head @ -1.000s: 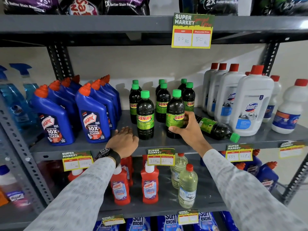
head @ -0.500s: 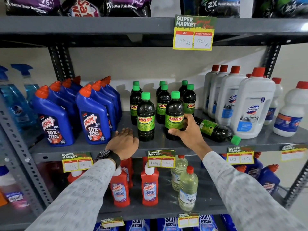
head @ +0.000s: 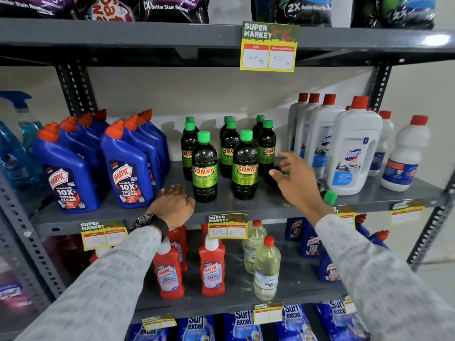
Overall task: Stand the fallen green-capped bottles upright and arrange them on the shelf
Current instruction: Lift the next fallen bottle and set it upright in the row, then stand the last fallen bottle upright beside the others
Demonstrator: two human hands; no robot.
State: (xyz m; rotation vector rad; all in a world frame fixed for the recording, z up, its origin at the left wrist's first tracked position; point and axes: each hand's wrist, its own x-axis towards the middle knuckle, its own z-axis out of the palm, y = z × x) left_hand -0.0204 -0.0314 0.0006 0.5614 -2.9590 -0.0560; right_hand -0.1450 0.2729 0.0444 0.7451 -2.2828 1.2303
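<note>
Our left hand (head: 172,205) lies palm down on the front lip of the shelf (head: 258,205), fingers loosely curled and holding nothing. Left of those fingers stand the blue Harpic bottles (head: 128,168). Just right of our left fingertips stands a green-capped bottle (head: 204,168), upright, close to them but not clearly touching. Further right stands a second front bottle (head: 245,166), also upright, with six more upright bottles (head: 230,146) in pairs behind the two.

Our right hand (head: 295,183) hovers to the right of that second bottle, fingers spread open and gripping nothing; its thumb points toward the bottle without touching it. Beneath and behind our right fingers lies the fallen bottle (head: 328,195), on its side on the shelf. Our hand covers most of it: only its dark base shows by the thumb, and its neck and green cap poke out past the wrist toward the shelf's front edge. We cannot tell whether the fingers touch it. Right of our right hand stand the white Domex bottles (head: 354,153), the nearest just beside the fallen cap.
</note>
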